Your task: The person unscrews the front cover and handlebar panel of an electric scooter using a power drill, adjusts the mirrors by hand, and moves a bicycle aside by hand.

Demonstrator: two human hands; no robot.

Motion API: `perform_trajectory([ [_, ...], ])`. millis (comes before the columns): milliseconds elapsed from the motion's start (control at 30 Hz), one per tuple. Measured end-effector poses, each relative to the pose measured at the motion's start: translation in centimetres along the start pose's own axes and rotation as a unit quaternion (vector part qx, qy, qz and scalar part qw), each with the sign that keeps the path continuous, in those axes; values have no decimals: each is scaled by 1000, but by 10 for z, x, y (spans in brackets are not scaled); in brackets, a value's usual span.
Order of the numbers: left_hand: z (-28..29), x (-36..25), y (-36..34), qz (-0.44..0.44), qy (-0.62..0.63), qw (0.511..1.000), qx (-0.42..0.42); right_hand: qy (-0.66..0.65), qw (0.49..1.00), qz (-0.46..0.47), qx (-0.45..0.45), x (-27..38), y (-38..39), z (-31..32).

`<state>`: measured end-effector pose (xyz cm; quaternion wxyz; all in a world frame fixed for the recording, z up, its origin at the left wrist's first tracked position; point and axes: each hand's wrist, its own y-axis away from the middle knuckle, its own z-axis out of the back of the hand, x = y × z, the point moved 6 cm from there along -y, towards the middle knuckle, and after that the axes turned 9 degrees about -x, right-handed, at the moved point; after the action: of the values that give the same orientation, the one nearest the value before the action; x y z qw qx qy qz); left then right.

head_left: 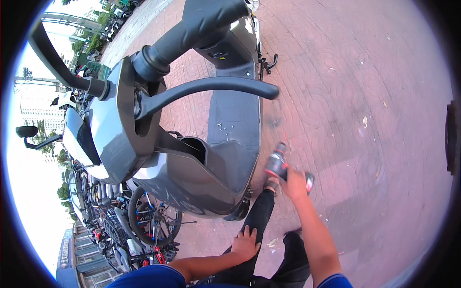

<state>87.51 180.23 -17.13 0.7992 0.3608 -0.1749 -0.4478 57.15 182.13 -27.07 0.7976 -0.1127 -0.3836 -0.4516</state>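
A cordless drill [275, 164], dark with red parts, is gripped in my right hand [294, 184]. Its front end points away from me, low beside the scooter's footboard [234, 106]. Some blur softens the drill's outline. My left hand [246, 245] lies flat on my black-trousered leg, fingers spread, holding nothing. The grey electric scooter [168, 180] stands at the left. Several small screws [224, 126] lie loose on its footboard. Above the footboard reach the brake lever [211, 85] and the black handlebar grip [192, 33].
Red patterned paving [345, 120] covers the ground to the right, with a few dry leaves. A mirror stem [57, 62] sticks out at the upper left. Behind the scooter, at the lower left, are a bicycle wheel [152, 222] and several parked two-wheelers.
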Motion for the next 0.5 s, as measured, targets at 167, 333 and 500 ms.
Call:
perform_trajectory([
  [167,-25,15,-7,-7,12,999,-39,119,985,117,-38,37,-147,-79],
  [333,-22,42,-1,35,39,997,-54,136,975,171,-35,131,-257,-158],
  [500,-26,40,-3,16,76,993,-91,69,980,156,-107,127,-284,-165],
])
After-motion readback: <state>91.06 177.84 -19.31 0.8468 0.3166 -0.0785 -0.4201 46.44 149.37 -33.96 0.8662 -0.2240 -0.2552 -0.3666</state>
